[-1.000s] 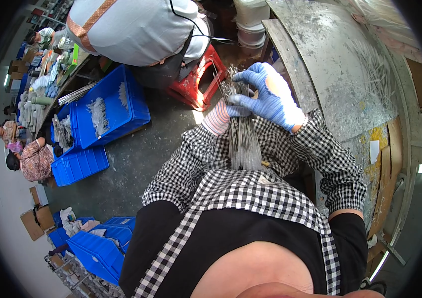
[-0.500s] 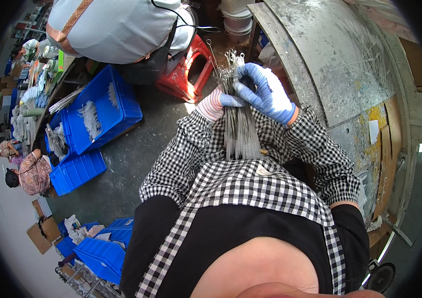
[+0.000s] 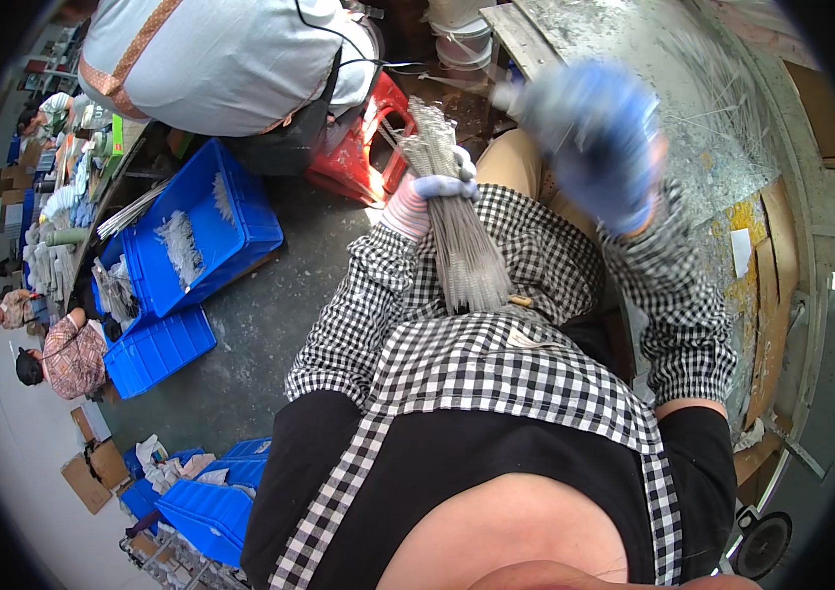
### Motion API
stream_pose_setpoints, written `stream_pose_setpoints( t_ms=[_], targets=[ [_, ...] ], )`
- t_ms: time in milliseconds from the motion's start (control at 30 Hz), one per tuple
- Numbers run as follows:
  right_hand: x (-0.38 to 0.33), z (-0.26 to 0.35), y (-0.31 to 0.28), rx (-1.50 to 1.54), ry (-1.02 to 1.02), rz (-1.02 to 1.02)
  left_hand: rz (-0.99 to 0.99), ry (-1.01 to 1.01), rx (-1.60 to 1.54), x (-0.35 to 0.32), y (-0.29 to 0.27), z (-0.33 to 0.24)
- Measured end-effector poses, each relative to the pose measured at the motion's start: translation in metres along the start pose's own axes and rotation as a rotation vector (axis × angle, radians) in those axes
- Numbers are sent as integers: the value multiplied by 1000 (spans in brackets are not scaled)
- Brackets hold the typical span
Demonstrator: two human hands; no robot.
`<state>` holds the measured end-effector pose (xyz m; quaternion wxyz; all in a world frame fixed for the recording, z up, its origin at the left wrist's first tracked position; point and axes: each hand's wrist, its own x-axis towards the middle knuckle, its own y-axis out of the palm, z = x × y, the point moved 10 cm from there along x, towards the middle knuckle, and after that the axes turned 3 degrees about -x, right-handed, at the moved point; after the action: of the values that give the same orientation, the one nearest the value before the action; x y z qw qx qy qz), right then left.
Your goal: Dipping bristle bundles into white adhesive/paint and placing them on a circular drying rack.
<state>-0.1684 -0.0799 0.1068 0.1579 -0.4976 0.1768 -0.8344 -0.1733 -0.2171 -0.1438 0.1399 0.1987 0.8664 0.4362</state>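
The left hand (image 3: 434, 189), in a white knit glove with blue fingertips, is closed around a thick bundle of thin grey metal wires (image 3: 457, 231), pinching it near its upper part. The bundle stands roughly upright over the person's lap, its lower end fanned out against the black-and-white checked sleeves (image 3: 496, 285) and its upper tips spreading above the fist. The right hand (image 3: 595, 138), in a blue rubber glove, is lifted off the bundle to the right and badly blurred; its fingers look loosely spread, though I cannot tell for certain. Just behind it lies the scratched grey metal counter (image 3: 654, 49) strewn with loose wires. To the left on the concrete floor sit blue plastic crates (image 3: 206, 231) holding more wires, and a red plastic stool (image 3: 363, 147) stands under another person in a pale shirt (image 3: 221, 59).
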Motion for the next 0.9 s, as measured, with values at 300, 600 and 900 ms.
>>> stream_pose_setpoints(
  t_ms=[300,600,900],
  targets=[
    [-123,50,143,121,-444,611,-134,125,-598,-64,-12,-58],
    [87,162,130,196,-394,447,-494,317,166,-160,77,-79],
    [189,286,147,390,-518,623,-504,336,210,-156,64,-78]
  ],
)
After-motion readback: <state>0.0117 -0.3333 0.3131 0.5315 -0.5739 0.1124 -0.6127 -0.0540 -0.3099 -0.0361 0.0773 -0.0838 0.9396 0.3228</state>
